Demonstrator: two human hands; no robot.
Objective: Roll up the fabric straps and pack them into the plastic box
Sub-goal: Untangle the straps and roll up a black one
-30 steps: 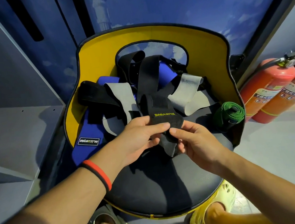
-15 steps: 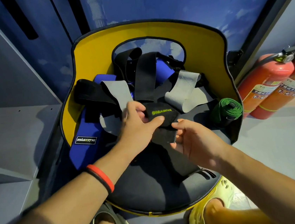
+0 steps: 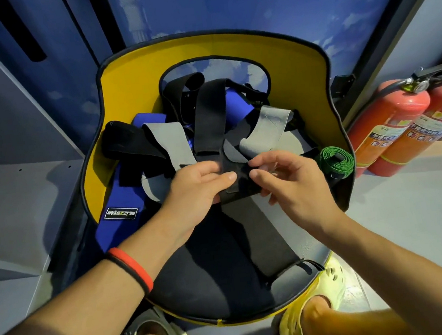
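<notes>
Jointly, left hand point(image 3: 197, 188), right hand point(image 3: 292, 185) — pinching black strap point(image 3: 236, 172)

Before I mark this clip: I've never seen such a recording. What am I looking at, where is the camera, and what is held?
No machine here: a person works bare-handed, and the one camera sits on their head, looking down. The left hand and right hand both pinch a black fabric strap over a yellow-backed chair with a black seat. On it lie loose grey fabric straps, a blue fabric strap and one rolled green strap. Two red fire extinguishers sit at the right. No plastic box shows.
</notes>
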